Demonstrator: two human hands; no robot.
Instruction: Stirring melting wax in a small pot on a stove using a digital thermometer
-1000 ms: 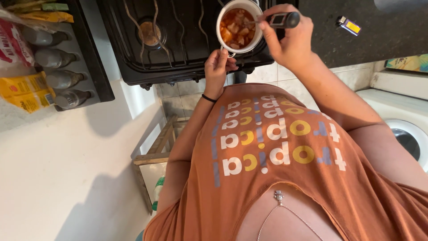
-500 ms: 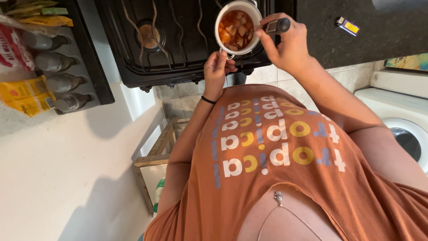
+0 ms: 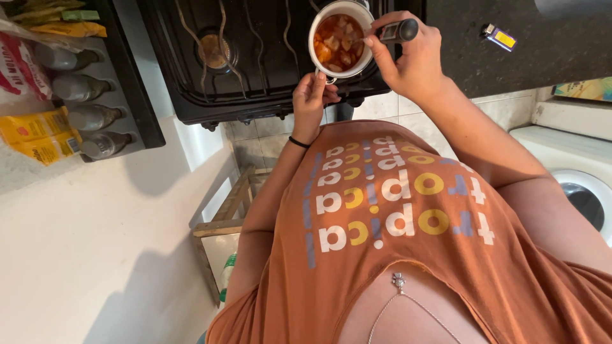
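A person in an orange shirt (image 3: pixel 408 255) is standing at a black stove (image 3: pixel 255 57), seen from a head camera looking straight down. The left hand (image 3: pixel 312 95) is closing its fingers around the short handle of a small white pot (image 3: pixel 341 38), at the pot's 6 o'clock edge, with a black band circling the wrist just below. The pot is sitting on the stove's front right grate, at about 12 o'clock in the view, and is holding reddish broth with pale chunks. The right hand (image 3: pixel 411 60), at the pot's 3 o'clock, is gripping the dark handle of a utensil (image 3: pixel 398 30) between thumb and fingers, with its metal end reaching into the pot; the kind of utensil cannot be told. An unlit burner (image 3: pixel 213 51) is lying at the pot's 9 o'clock. On the dark counter (image 3: pixel 542 44) at 1 o'clock, well apart from the right hand, a yellow lighter (image 3: pixel 498 37) is lying flat. At 10 o'clock, a grey rack is holding bottles (image 3: pixel 83 89) on their sides, with yellow packets (image 3: pixel 38 134) just beside it. A wooden crate (image 3: pixel 229 216) is sitting on the floor at 7 o'clock, and a white washing machine (image 3: pixel 574 172) is showing at 4 o'clock.
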